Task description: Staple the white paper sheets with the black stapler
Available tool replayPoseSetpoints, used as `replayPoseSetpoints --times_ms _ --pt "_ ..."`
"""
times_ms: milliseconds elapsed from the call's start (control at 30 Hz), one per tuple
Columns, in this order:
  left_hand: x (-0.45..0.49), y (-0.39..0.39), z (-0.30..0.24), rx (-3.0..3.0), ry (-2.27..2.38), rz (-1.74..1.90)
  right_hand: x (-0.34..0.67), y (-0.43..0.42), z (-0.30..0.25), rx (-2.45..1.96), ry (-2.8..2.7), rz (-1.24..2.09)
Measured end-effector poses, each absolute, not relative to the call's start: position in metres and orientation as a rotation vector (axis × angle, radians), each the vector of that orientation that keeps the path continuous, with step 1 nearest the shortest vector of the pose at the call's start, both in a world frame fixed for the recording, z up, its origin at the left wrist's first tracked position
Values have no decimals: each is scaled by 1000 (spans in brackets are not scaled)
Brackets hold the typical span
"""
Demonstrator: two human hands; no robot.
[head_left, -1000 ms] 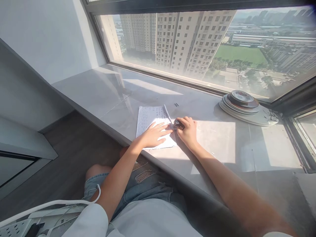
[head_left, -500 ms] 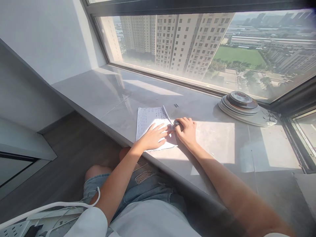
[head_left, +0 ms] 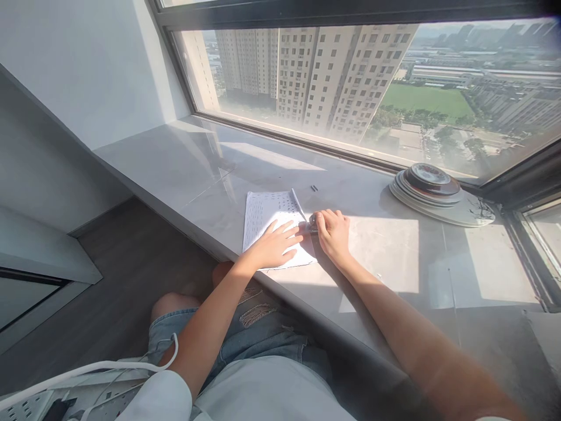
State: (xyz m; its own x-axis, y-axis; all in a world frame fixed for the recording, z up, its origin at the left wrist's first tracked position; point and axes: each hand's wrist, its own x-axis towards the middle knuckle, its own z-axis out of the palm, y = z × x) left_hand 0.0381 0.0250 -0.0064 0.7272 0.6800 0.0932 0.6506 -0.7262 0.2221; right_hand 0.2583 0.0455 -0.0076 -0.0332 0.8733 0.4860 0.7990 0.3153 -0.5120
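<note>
White sheets of paper [head_left: 258, 219] with rows of dark printed marks lie on the windowsill, their right edge raised or folded up. My left hand [head_left: 275, 244] rests flat on the sheets with its fingers spread, the fingertips close to that right edge. At the edge, my right hand [head_left: 333, 233] is closed around a small dark stapler [head_left: 312, 220], largely covered by the fingers. Two short dark strips, which look like staples [head_left: 314, 188], lie on the sill beyond the paper.
A stack of plates [head_left: 432, 190] stands at the right by the window frame. The grey stone-look windowsill [head_left: 210, 175] runs below the window, its front edge by my legs. A white cable [head_left: 109, 365] crosses the lower left.
My right hand has shifted its grip slightly, its thumb now higher over the stapler. The left hand and the paper stay nearly in place; the view moves a little.
</note>
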Motion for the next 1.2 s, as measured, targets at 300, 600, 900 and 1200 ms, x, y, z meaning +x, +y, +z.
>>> replayPoseSetpoints --times_ms 300,600,900,1200 --pt "41 25 -6 2736 1059 271 258 46 -10 -1499 -1826 123" --pt "47 25 -7 2709 1084 302 259 47 -11 -1496 -1828 113" --pt "49 26 -6 2707 1054 300 256 46 -10 -1520 -1873 49" --pt "51 26 -6 2701 1058 296 256 45 -9 -1514 -1884 21"
